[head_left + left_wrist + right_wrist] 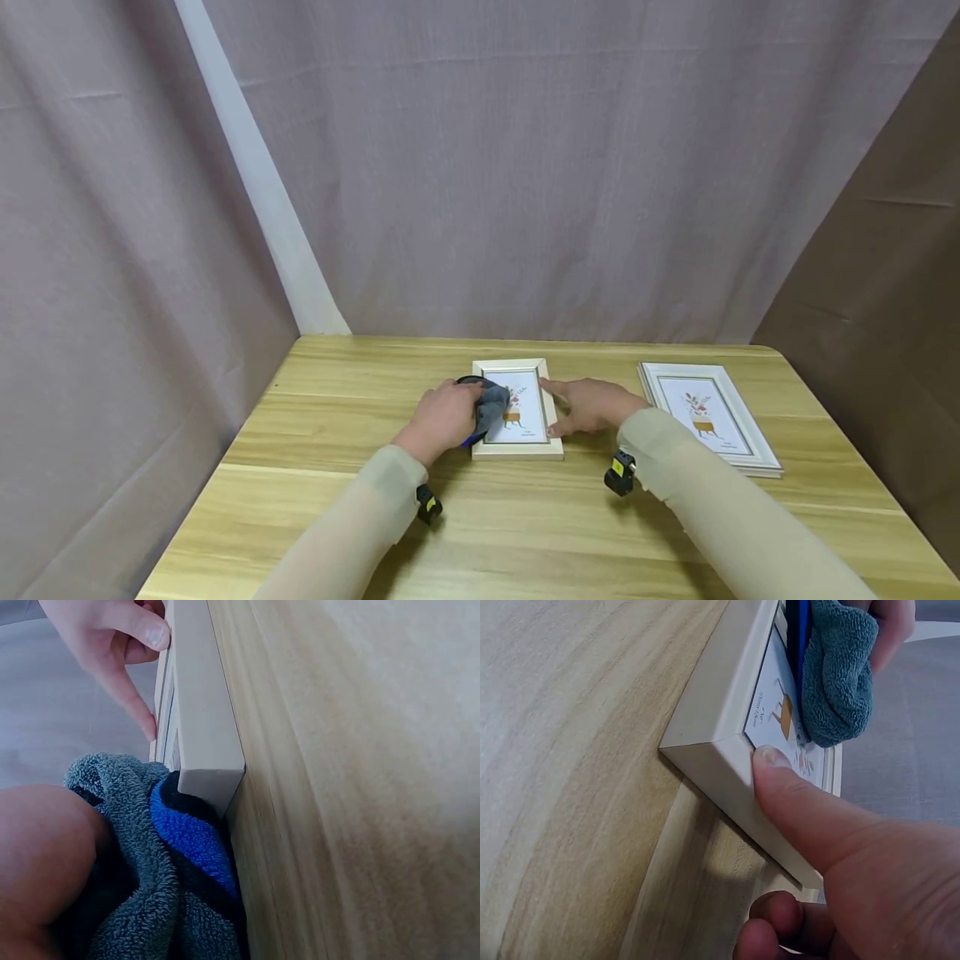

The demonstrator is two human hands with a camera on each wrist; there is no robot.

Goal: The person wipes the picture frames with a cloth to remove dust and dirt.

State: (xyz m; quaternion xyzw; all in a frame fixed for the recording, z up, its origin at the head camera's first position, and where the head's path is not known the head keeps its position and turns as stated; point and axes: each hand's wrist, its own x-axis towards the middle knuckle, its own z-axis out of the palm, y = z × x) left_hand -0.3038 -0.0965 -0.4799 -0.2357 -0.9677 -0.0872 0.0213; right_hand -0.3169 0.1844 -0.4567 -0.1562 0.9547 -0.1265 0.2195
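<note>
A cream picture frame (517, 456) lies face up on the table, its print showing a plant in an orange pot. My left hand (447, 415) grips a dark grey towel cloth (491, 408) with blue and black edging, pressed over the frame's left part. In the left wrist view, the cloth (142, 847) bunches against the frame's corner and hangs past its side. My right hand (592, 403) rests on the right border, thumb and index finger spread and touching it. Seen from the right wrist, the thumb (780, 776) presses the border while other fingers bend beside the frame.
A second white picture frame (761, 450) with a similar plant print lies to the right, partly behind my right forearm. The wood-grain table (517, 533) ends at a grey curtain (480, 183) along the back and sides.
</note>
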